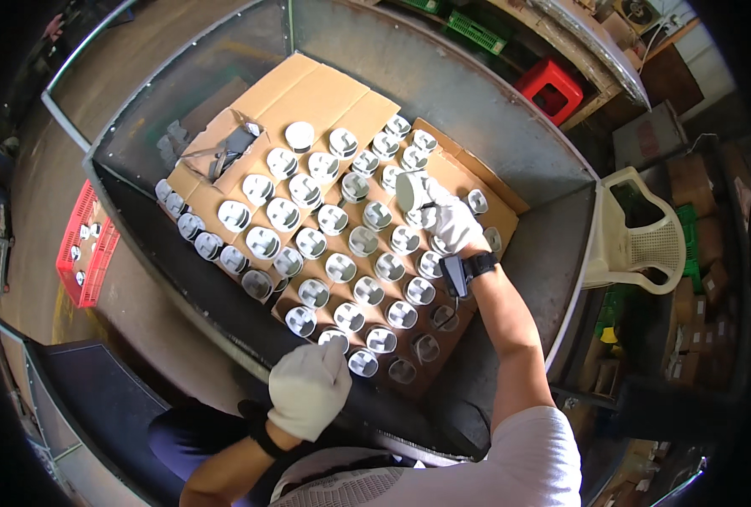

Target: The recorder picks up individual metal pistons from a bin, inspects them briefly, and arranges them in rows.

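- The right hand, in a white glove, is closed around one metal piston, holding it tilted over the upper right part of the rows; a plain, pale round face shows.
- The left hand, also in a white glove, has its fingers curled at the near edge of the rows, by a piston there; whether it grasps that piece or only touches it, I cannot tell.
- A dark device sits at the right wrist beside a black band; any marking on it is too small to read.
- Around both hands, many more pistons stand in slanting rows, their round tops patterned light and dark, with no lettering I can make out.
- They rest on brown cardboard, whose bare far part looks plain; a torn opening at the left shows something dark inside.
- A metal bin with high walls encloses the cardboard.
- Left of the bin, a red crate holds a few similar pieces.
- To the right stand a cream plastic chair and, farther off, a red stool.
- Near these, a grey box bears a reddish mark, perhaps lettering, unreadable here.
- Cartons beyond carry small pale labels, also illegible.
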Demonstrator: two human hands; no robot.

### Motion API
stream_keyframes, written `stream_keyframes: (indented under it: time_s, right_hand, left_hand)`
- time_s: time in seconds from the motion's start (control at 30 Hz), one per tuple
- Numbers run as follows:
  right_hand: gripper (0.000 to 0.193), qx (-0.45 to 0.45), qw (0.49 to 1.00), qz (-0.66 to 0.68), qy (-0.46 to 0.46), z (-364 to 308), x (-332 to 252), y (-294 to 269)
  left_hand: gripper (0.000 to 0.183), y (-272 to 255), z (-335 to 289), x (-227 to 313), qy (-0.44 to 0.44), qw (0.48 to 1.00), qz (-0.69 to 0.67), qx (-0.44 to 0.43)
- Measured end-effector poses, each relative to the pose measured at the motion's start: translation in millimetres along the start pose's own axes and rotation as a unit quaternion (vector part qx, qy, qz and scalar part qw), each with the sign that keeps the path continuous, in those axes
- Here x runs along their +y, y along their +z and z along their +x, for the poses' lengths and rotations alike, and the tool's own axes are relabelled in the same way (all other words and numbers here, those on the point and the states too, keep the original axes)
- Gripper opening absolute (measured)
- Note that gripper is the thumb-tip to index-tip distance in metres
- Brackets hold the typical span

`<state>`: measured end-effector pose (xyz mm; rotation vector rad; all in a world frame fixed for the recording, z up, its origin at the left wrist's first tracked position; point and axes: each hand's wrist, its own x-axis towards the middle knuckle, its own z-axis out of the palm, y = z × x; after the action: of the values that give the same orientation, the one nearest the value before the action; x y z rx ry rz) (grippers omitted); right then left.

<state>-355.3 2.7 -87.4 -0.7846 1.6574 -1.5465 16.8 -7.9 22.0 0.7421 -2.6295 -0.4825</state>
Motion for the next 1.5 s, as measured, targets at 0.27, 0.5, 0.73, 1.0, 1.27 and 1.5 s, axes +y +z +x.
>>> stream_keyframes:
  time_s: [0.27, 0.5, 0.73, 1.0, 1.27, 1.5]
  right_hand:
    - [0.034, -0.101, 0.951, -0.235, -0.176, -124.0, -97.5, 59.6]
    - [0.029, -0.134, 0.991, -0.026, -0.011, -205.2, -117.7, 111.5]
    - [0.024, -0.084, 0.993, 0.076, 0.033, -222.3, -98.8, 138.1]
    - [0.039, -0.039, 0.989, -0.089, -0.116, -204.3, -52.1, 110.7]
    - [0.036, -0.105, 0.982, -0.159, 0.019, -224.1, -116.5, 122.8]
    - [0.032, -0.058, 0.992, -0.102, -0.034, -216.2, -75.4, 118.7]
  left_hand:
    - [0.034, 39.5, -11.5, -23.9, -0.025, 0.973, -0.229, 0.019]
    - [0.066, 25.7, 19.8, -8.5, -0.087, 0.765, -0.637, -0.034]
    - [0.090, 44.8, 1.3, -16.9, -0.076, 0.681, -0.726, -0.065]
    - [0.100, 41.4, 4.4, -12.3, -0.074, 0.651, -0.750, -0.091]
    - [0.101, 38.7, 8.1, -13.0, -0.055, 0.686, -0.720, -0.088]
    - [0.101, 57.0, 9.2, -19.0, -0.053, 0.650, -0.753, -0.093]
